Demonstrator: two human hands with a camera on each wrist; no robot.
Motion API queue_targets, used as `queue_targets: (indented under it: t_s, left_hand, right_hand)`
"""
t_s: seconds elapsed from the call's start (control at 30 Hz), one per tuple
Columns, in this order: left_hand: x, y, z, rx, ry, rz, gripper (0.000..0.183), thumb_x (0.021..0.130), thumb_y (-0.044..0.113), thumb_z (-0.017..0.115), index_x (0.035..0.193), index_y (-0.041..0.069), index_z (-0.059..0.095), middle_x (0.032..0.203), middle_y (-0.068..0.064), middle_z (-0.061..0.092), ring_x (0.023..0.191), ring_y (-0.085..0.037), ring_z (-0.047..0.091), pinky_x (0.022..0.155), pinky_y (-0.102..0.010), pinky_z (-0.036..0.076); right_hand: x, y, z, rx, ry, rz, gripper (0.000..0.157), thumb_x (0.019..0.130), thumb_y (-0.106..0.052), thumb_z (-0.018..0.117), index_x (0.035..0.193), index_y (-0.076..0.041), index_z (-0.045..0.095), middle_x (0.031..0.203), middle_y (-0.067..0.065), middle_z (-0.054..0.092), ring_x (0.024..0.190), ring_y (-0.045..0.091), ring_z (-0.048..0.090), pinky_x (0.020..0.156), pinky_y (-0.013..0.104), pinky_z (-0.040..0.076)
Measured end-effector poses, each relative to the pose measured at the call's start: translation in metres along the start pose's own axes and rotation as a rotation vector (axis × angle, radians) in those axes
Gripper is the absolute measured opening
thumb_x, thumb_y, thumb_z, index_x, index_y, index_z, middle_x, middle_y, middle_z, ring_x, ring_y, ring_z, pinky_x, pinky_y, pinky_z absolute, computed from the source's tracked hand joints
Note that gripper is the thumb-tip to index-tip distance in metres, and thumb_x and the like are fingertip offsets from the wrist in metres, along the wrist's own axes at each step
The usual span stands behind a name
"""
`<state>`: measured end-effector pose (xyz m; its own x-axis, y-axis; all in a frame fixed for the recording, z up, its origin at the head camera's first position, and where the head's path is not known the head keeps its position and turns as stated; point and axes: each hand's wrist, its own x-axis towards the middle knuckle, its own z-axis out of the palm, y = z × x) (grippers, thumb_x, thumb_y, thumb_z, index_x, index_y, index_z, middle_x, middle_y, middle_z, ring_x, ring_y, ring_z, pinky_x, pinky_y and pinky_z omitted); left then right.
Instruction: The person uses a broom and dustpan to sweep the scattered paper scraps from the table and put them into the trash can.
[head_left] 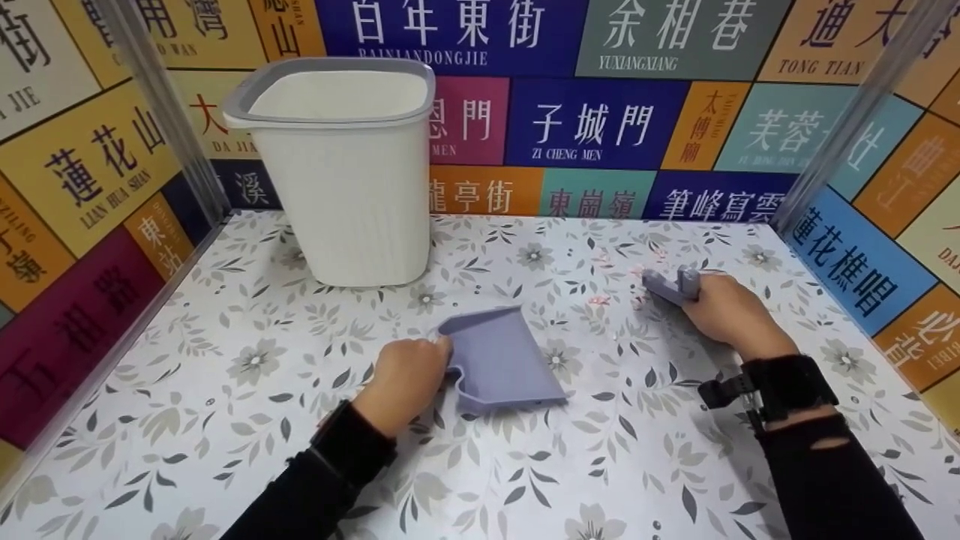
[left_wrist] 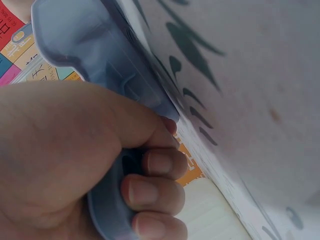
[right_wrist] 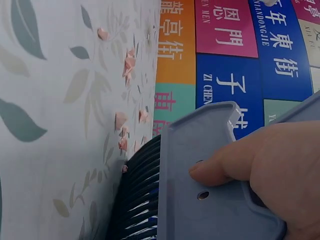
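My left hand (head_left: 409, 379) grips the handle of a grey-purple dustpan (head_left: 504, 360), which lies on the floral tabletop with its wide edge toward the right. In the left wrist view, curled fingers (left_wrist: 150, 195) wrap the handle. My right hand (head_left: 731, 311) holds a small grey hand brush (head_left: 671, 285), its thumb pressed on the flat back. Dark bristles (right_wrist: 137, 195) meet the surface in the right wrist view. Beside them lie several pink scraps (right_wrist: 129, 65), also visible left of the brush as pink bits (head_left: 600, 300) in the head view.
A white waste bin (head_left: 352, 187) with a grey rim stands at the back left of the table. Panels printed with Chinese characters (head_left: 592, 124) wall the back and both sides. Patterned cloth (head_left: 262, 450) covers the tabletop.
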<state>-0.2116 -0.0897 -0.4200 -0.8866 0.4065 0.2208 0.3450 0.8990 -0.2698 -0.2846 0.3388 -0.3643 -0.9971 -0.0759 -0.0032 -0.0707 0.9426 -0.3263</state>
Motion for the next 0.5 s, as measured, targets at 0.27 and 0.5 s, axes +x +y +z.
queue_targets:
  t_s: [0.27,0.5]
  left_hand:
    - [0.003,0.001,-0.002,-0.031,-0.073,-0.015,0.010,0.095,0.007,0.071,0.103,0.009,0.065,0.069,-0.007,0.062,0.056,-0.021,0.061,0.048,-0.035,0.054]
    - [0.003,0.000,-0.001,-0.026,-0.064,-0.017,0.010,0.095,0.008,0.072,0.103,0.009,0.065,0.069,-0.007,0.063,0.055,-0.022,0.061,0.048,-0.035,0.055]
  right_hand:
    - [-0.011,-0.011,0.001,-0.015,0.005,-0.069,0.029,0.101,-0.023,0.066,0.104,0.007,0.066,0.117,0.039,0.066,0.098,0.051,0.067,0.089,0.068,0.050]
    - [-0.020,-0.026,0.000,-0.016,-0.043,-0.093,0.024,0.101,-0.023,0.066,0.093,0.000,0.068,0.104,0.031,0.070,0.084,0.040,0.067,0.082,0.062,0.053]
